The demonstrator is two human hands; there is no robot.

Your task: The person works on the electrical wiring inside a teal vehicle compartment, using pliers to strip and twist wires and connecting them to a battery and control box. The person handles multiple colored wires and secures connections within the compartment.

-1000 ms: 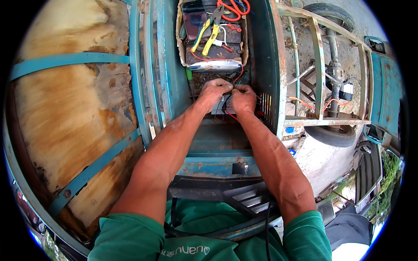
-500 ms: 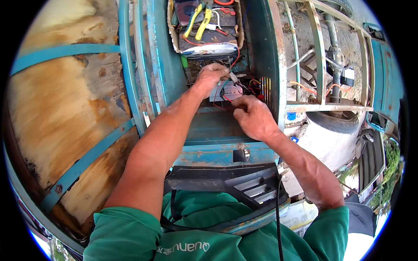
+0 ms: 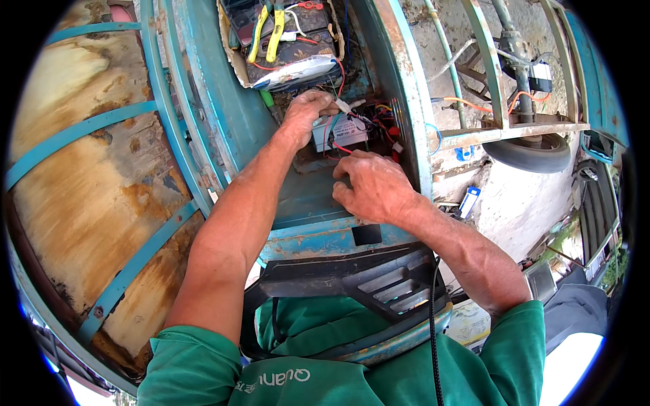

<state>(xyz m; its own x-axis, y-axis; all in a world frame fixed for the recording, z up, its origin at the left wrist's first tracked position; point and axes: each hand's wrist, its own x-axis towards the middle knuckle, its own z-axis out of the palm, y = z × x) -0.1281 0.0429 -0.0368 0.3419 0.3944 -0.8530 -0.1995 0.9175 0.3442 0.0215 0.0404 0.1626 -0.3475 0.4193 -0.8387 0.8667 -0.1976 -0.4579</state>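
Inside a blue metal compartment (image 3: 305, 193), my left hand (image 3: 306, 116) pinches at a small white wire connector (image 3: 344, 106), its fingertips partly hidden. Just below the connector lies a silver box (image 3: 338, 135) with a label. Thin red, blue and black wires cross over it. My right hand (image 3: 374, 184) hovers nearer to me, over the compartment's front. Its fingers are bent and its thumb stands apart, with nothing visible between them. A red wire (image 3: 343, 148) runs close to its knuckles. A tangle of wires (image 3: 382, 122) fills the corner right of the box.
Beyond my hands, an open carton (image 3: 240, 68) holds dark batteries, with yellow-handled pliers (image 3: 276, 34) on top. A green handle (image 3: 268, 99) lies beside it. A black plastic panel (image 3: 325, 274) is close to my body. Right, a metal frame (image 3: 487, 64) stands above a wheel (image 3: 528, 154).
My right hand has drawn back left and toward me, away from the wires, and its thumb has spread. The left hand stays at the connector. The whole view has shifted somewhat.
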